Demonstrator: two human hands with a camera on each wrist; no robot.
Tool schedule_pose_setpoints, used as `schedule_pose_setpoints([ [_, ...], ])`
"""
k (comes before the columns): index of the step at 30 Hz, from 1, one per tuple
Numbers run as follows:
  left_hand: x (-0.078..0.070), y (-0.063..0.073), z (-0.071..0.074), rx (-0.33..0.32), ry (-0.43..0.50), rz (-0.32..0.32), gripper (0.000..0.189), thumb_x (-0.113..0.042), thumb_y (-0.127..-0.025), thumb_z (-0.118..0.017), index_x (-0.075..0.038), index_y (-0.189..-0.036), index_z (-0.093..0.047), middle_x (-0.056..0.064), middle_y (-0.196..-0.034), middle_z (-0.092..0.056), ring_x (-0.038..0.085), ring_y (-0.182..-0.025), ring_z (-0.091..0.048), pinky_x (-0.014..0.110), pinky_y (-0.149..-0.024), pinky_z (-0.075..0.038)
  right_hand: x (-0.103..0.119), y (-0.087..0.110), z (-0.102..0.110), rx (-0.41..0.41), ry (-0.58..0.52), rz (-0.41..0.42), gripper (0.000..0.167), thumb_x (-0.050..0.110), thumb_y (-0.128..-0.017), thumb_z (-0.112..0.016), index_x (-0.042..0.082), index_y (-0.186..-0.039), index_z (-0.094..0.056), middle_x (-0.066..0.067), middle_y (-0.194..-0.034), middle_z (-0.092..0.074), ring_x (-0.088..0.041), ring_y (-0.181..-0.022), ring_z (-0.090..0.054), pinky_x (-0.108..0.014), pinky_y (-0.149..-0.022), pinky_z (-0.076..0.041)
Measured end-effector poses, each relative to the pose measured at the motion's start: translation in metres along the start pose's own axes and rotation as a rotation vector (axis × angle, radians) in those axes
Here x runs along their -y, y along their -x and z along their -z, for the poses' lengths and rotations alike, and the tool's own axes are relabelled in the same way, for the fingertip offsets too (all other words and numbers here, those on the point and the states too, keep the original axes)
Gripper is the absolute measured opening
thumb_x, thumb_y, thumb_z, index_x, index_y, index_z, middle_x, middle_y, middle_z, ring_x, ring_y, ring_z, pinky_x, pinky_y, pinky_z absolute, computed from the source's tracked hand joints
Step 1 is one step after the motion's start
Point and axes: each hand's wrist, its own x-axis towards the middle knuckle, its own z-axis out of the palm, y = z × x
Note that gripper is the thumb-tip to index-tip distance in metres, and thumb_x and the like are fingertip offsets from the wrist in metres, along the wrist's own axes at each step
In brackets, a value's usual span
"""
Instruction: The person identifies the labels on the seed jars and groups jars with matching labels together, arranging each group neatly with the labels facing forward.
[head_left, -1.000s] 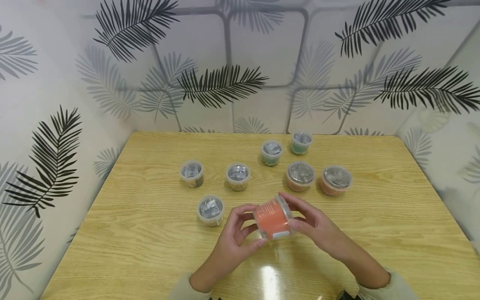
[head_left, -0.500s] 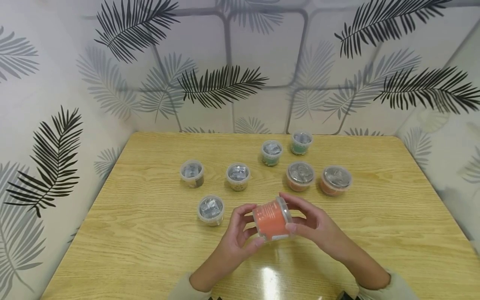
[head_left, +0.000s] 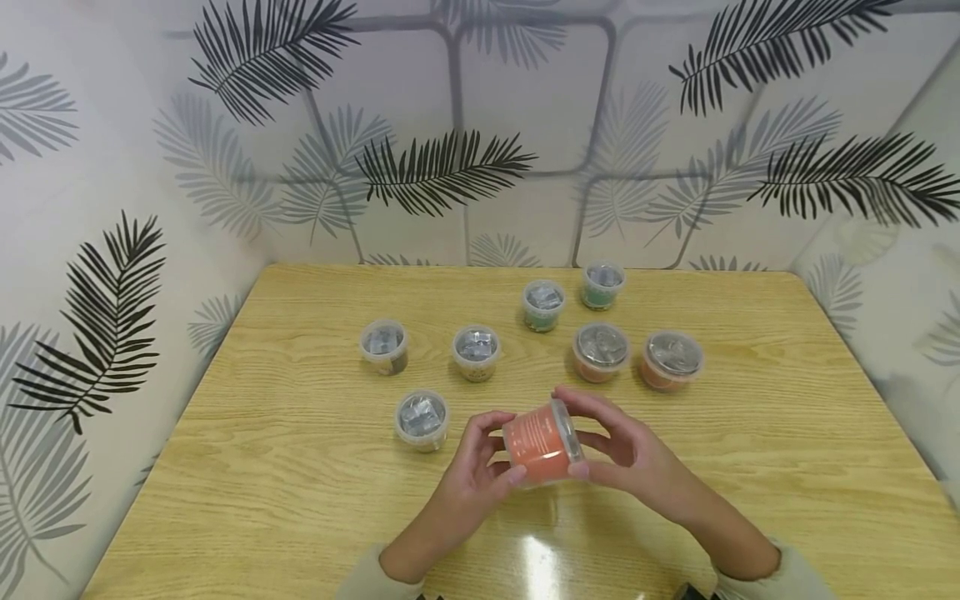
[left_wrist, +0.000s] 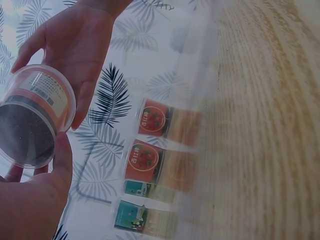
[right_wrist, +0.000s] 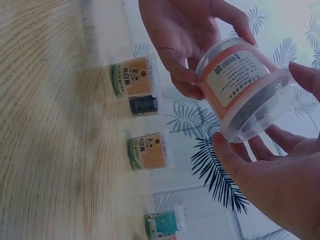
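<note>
A clear plastic tub (head_left: 536,437) with an orange-red wrap-round label is held tilted on its side above the table. My left hand (head_left: 472,479) grips its base end, thumb toward me and fingers behind. With thumb and fingers my right hand (head_left: 637,454) holds the rim at the lid end. The tub's dark round end (left_wrist: 27,135) shows in the left wrist view. A pale printed panel with a barcode-like block (right_wrist: 235,75) faces the right wrist camera. Some fingers of both hands are hidden behind the tub.
Two wider red-labelled tubs (head_left: 602,354) (head_left: 671,361) stand beyond my right hand. Two green-labelled tubs (head_left: 543,306) (head_left: 602,286) are near the wooden table's (head_left: 262,467) back edge. Three smaller tubs (head_left: 422,421) (head_left: 476,352) (head_left: 384,346) stand left of centre. Leaf-patterned walls enclose the table.
The held tub has turned a little about its axis, so the white patch at its lower edge has left the head view. My right thumb has shifted slightly downward. The standing tubs have stayed put.
</note>
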Motion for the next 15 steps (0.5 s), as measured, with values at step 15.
schedule_pose_setpoints([
  [15, 0.0014, 0.0006, 0.0008, 0.049, 0.011, -0.216, 0.062, 0.01, -0.085, -0.059, 0.001, -0.135, -0.025, 0.021, -0.136, -0.027, 0.031, -0.122, -0.036, 0.044, -0.1, -0.037, -0.0013, 0.001, 0.0, 0.04, -0.017, -0.096, 0.057, 0.003, -0.096, -0.044, 0.011, -0.148, -0.022, -0.021, -0.141, -0.029, -0.04, -0.114, -0.047, -0.041, -0.087, -0.049],
])
